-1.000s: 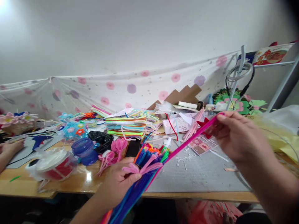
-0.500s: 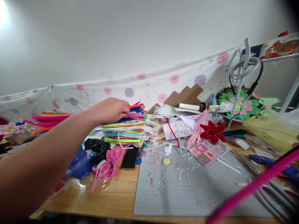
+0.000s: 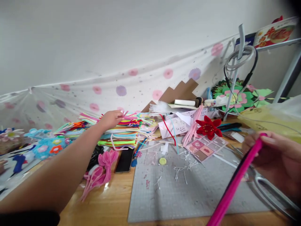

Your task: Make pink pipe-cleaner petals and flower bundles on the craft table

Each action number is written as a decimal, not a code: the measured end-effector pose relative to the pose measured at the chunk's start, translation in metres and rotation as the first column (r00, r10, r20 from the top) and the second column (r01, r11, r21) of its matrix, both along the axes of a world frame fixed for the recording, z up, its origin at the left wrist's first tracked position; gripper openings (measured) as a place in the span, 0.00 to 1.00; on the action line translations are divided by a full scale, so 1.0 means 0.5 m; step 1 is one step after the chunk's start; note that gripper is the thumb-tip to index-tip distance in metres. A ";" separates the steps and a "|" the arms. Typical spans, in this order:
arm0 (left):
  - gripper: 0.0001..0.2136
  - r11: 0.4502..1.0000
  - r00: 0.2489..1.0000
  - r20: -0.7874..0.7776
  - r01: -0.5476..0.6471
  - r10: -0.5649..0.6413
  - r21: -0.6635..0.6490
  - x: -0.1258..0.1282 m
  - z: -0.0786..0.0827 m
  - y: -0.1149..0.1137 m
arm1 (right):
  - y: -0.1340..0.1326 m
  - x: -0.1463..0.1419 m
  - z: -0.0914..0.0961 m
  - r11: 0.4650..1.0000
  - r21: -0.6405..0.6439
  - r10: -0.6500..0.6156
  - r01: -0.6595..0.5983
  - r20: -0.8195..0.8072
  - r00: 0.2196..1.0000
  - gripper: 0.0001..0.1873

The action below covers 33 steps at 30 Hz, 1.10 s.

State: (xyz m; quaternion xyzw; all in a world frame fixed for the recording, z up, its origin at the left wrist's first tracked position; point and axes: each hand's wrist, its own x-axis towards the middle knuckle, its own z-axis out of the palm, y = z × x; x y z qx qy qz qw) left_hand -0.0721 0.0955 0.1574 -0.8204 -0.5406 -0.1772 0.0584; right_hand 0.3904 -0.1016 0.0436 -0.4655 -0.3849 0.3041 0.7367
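My left hand (image 3: 112,119) reaches far back over the table to a stack of coloured pipe cleaners and paper strips (image 3: 122,131). Its fingers are curled on a small pink looped pipe-cleaner piece (image 3: 128,114) at the top of the stack. At the right edge, my right hand (image 3: 278,163) is closed on the upper end of a long magenta pipe cleaner (image 3: 232,186), which slants down to the bottom edge. Metal scissors (image 3: 268,193) lie under that hand.
A grey cutting mat (image 3: 188,194) with white scraps covers the wooden table. A black phone (image 3: 124,160) and pink pipe-cleaner flowers (image 3: 101,169) lie left of it. A red flower (image 3: 208,127), a white box (image 3: 174,127), green paper flowers (image 3: 237,97) and a metal stand (image 3: 235,69) stand behind.
My left hand carried the coloured pipe-cleaner bundle from the front edge to the back stack and rests there. My right hand drew the magenta pipe cleaner free, to the right and nearer me.
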 end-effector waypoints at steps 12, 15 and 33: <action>0.05 0.883 0.812 0.487 -0.071 0.321 -0.464 -0.024 -0.210 -0.131 | -0.032 -0.120 0.033 0.942 -0.132 0.263 -0.307 -0.277 0.924 0.15; 0.09 0.856 0.728 0.569 -0.048 0.383 -0.514 -0.022 -0.236 -0.134 | -0.041 -0.118 0.025 0.942 -0.131 0.266 -0.309 -0.270 0.925 0.14; 0.16 0.727 0.483 0.637 0.002 0.600 -0.687 -0.009 -0.249 -0.121 | -0.053 -0.117 0.016 0.942 -0.108 0.274 -0.317 -0.295 0.915 0.10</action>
